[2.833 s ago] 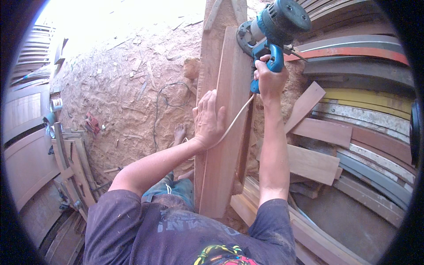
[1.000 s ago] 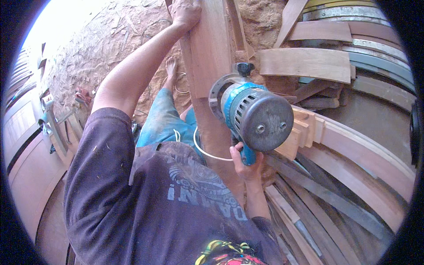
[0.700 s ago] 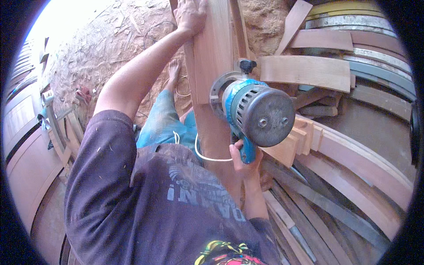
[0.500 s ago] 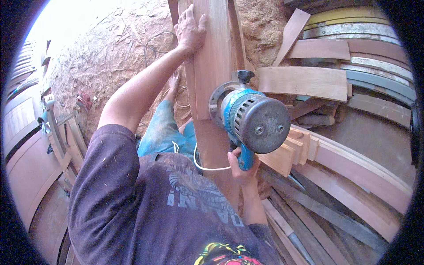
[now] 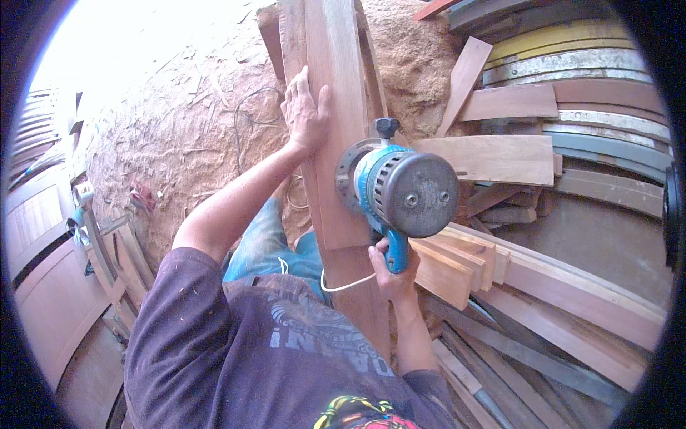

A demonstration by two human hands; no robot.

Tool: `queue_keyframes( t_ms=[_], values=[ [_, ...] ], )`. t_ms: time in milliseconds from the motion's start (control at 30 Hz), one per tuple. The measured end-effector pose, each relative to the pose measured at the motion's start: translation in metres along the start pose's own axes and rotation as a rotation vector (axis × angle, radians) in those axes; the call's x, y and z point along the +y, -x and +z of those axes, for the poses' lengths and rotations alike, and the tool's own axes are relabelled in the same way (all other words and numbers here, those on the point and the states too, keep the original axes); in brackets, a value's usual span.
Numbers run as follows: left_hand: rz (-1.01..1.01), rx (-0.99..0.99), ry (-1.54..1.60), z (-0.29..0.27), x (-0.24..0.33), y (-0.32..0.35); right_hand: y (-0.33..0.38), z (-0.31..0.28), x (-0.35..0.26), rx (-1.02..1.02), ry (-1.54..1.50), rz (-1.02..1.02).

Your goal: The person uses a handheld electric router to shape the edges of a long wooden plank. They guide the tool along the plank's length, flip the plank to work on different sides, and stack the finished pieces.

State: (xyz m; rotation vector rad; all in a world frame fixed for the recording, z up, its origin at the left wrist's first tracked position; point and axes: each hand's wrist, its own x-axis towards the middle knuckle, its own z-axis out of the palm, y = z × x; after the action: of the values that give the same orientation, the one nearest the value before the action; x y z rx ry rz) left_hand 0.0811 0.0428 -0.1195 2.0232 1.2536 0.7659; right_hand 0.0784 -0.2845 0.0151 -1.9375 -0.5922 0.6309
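Stacked timber [image 5: 572,64] lines the right; a long board [image 5: 339,86] lies on a plank [image 5: 346,263]. At the board's right side sits a router [image 5: 407,189], apparently shaping it; the cut would call for a level base. The left hand [image 5: 307,123] rests on the board, fingers nearly together; the right hand [image 5: 393,275] clamps the handle [image 5: 397,252]. A pale cord [image 5: 350,286] could snag.

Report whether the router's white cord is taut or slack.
Slack: the white cord bends in a loose curve beside the router, held by the right hand.
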Motion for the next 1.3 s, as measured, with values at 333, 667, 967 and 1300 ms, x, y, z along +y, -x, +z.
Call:
queue_keyframes(
  t_ms=[333, 667, 967, 1300],
  values=[
    [0.099, -0.103, 0.111, -0.012, -0.013, -0.049, -0.113, 0.031, -0.025, -0.016, -0.04, -0.001],
    [0.104, -0.016, -0.08, 0.024, -0.022, -0.217, -0.218, 0.063, -0.054, 0.001, -0.033, -0.049],
    [0.088, -0.086, -0.05, 0.021, -0.018, -0.211, -0.317, 0.094, -0.075, -0.015, -0.064, -0.026],
    [0.077, -0.135, -0.047, 0.014, -0.01, -0.209, -0.433, 0.131, -0.102, -0.038, -0.161, 0.023]
  ],
)
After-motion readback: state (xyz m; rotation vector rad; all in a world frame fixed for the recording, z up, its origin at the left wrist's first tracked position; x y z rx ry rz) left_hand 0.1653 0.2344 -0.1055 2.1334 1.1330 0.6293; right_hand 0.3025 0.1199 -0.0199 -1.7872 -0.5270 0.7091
